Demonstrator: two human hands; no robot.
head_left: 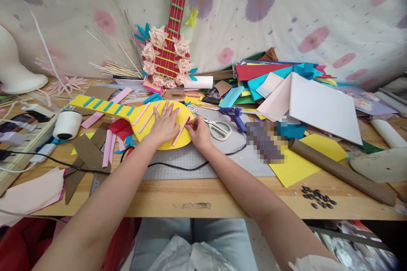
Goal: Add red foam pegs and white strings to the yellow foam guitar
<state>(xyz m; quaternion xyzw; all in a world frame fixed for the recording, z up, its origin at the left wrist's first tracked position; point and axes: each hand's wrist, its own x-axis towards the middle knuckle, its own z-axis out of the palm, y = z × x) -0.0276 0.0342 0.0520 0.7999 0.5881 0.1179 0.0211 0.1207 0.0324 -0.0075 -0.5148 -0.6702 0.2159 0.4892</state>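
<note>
A yellow guitar-shaped craft piece lies on the grey cutting mat, with short blue strips across its neck and pink strips across its body. My left hand rests flat on the body, fingers spread over the pink strips. At the body's right edge my right hand is closed in a pinch by the upper end of the rightmost pink strip. Something small and red shows at its fingertips, too small to name. Just right of that hand lie white-handled scissors and a blue glue gun.
A red guitar with paper flowers leans on the back curtain. Coloured sheets and a white board pile up at right, near a brown roll and black beads. Cables and a power strip occupy the left.
</note>
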